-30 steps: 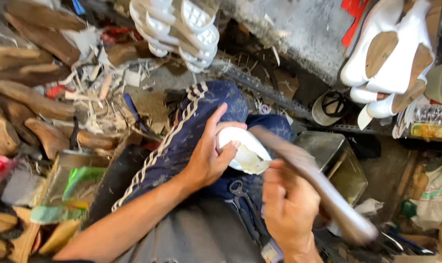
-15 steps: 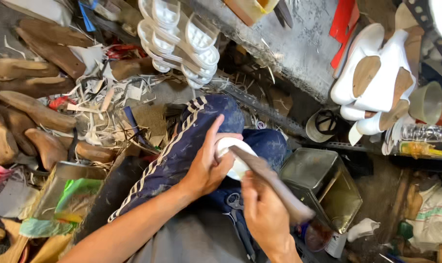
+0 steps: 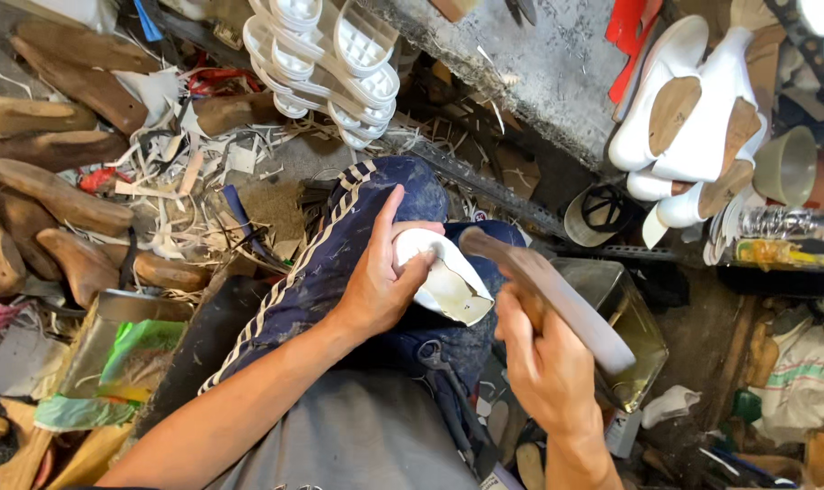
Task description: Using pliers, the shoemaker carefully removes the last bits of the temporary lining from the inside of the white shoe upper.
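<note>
- Head view: left hand [image 3: 375, 290] is clamped around a white shoe upper [image 3: 443, 277], smooth pale leather-looking stuff with a folded, curved edge, pinned on the knee of dark blue track pants [image 3: 339, 245] with white side stripes, the fabric dusty and scuffed
- right hand [image 3: 548, 363] is wrapped tight around a long flat wooden-handled tool [image 3: 548, 295]; one end is worn brown, the other pale grey, and its brown tip sits right at the upper's edge
- just behind the tool there's an open metal tin [image 3: 634, 318], boxy and dull; can't tell what's inside
- another flat tin [image 3: 112, 336] at lower left has a crumpled green plastic bag [image 3: 140, 349] in it
- a row of carved wooden shoe lasts [image 3: 53, 195], rough and brown, runs down the left side, with pale leather trimmings [image 3: 176, 181] scattered across the floor between them and the knee
- stacked white moulded soles [image 3: 330, 54] with ribbed insides lie up top, next to a rough concrete slab [image 3: 557, 73]
- white shoes [image 3: 693, 118] on lasts, tan soles showing, are bunched at upper right, well clear of the hands
- scissors [image 3: 453, 395] lie on the lap between the forearms
</note>
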